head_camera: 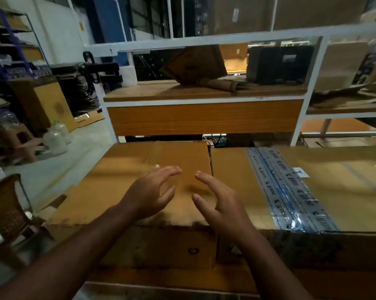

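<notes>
Two brown cardboard boxes lie side by side in front of me. Over the top of the left box (122, 169) my left hand (150, 193) and my right hand (221, 202) hover with fingers spread and relaxed, palms facing each other, holding nothing. The right box (345, 187) carries a wide strip of printed blue and clear tape (286, 191) and a small white label (300, 172). A narrow gap separates the two box tops.
Behind the boxes stands a white-framed wooden workbench (204, 118) with folded cardboard and a dark machine (280, 63) on its shelf. A wicker chair (7, 208) stands at the left, with plastic jars (55, 141), a stool and stacked boxes on the floor beyond.
</notes>
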Available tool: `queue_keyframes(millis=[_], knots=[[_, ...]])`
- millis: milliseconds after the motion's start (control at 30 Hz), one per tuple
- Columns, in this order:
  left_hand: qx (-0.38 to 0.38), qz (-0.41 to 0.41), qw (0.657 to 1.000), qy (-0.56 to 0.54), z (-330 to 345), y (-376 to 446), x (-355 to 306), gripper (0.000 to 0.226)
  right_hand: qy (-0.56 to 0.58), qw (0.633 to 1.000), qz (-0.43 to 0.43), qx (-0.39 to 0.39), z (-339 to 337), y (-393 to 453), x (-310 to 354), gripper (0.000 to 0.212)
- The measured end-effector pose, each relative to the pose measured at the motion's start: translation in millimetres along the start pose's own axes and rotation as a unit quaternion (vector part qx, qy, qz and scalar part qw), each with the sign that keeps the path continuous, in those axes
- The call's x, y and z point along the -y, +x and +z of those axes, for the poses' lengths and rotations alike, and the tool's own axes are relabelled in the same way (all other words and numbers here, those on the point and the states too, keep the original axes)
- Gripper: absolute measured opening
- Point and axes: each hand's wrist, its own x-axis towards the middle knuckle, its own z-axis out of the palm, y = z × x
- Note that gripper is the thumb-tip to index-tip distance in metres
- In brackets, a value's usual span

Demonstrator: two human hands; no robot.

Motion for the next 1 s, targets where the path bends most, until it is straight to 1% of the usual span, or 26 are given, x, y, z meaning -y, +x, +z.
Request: queue_keyframes(millis=[67, 100, 167, 233, 333, 400, 433, 500, 567, 600, 633, 700, 733, 767, 833, 867, 933, 1000], knots=[[0.008, -0.001, 1.000, 0.003, 8, -7, 1, 0.048, 0.034, 0.999, 0.031, -0.014, 2, -1, -12, 0.059], [0.012, -0.018, 1.000, 0.003, 11, -14, 2, 0.047, 0.045, 0.998, 0.041, -0.011, 5, -3, -15, 0.059], [0.029, -0.049, 0.998, -0.004, 16, -29, 4, 0.046, 0.078, 0.995, 0.062, 0.022, 13, -5, -16, 0.064], [0.039, -0.071, 0.997, -0.002, 16, -38, 7, 0.047, 0.085, 0.994, 0.058, 0.046, 24, -4, -9, 0.071], [0.046, -0.098, 0.994, 0.008, 9, -48, 18, 0.048, 0.055, 0.996, 0.044, 0.049, 39, 0, -3, 0.066], [0.046, -0.107, 0.993, 0.013, 5, -55, 33, 0.047, 0.019, 0.997, 0.062, 0.050, 43, 6, -1, 0.058], [0.040, -0.118, 0.992, 0.006, 4, -59, 42, 0.045, -0.001, 0.995, 0.084, 0.060, 45, 9, -4, 0.056], [0.020, -0.167, 0.984, -0.063, 4, -65, 61, 0.040, -0.027, 0.987, 0.134, 0.085, 49, 13, -6, 0.061], [0.000, -0.225, 0.964, -0.139, 5, -67, 77, 0.034, -0.004, 0.982, 0.169, 0.078, 58, 18, -3, 0.074], [-0.001, -0.240, 0.959, -0.152, 5, -66, 86, 0.031, -0.002, 0.982, 0.174, 0.074, 65, 19, 0, 0.076], [0.003, -0.242, 0.958, -0.154, 4, -65, 96, 0.028, -0.023, 0.982, 0.171, 0.077, 74, 20, 4, 0.071], [0.029, -0.241, 0.960, -0.140, -4, -66, 122, 0.026, -0.105, 0.978, 0.163, 0.075, 85, 20, 13, 0.053], [0.045, -0.252, 0.961, -0.109, -9, -68, 137, 0.030, -0.142, 0.974, 0.163, 0.063, 89, 20, 17, 0.048], [0.057, -0.273, 0.958, -0.061, -14, -72, 154, 0.039, -0.176, 0.968, 0.172, 0.055, 91, 19, 19, 0.045], [0.051, -0.335, 0.940, 0.037, -26, -85, 189, 0.062, -0.223, 0.952, 0.209, 0.026, 93, 17, 17, 0.043], [0.044, -0.368, 0.927, 0.056, -32, -91, 204, 0.070, -0.237, 0.943, 0.231, 0.003, 94, 16, 15, 0.043], [0.036, -0.428, 0.903, 0.023, -38, -98, 225, 0.080, -0.256, 0.925, 0.279, -0.041, 95, 14, 14, 0.049], [0.042, -0.451, 0.891, -0.001, -37, -100, 234, 0.085, -0.248, 0.911, 0.324, -0.064, 96, 13, 18, 0.059]])
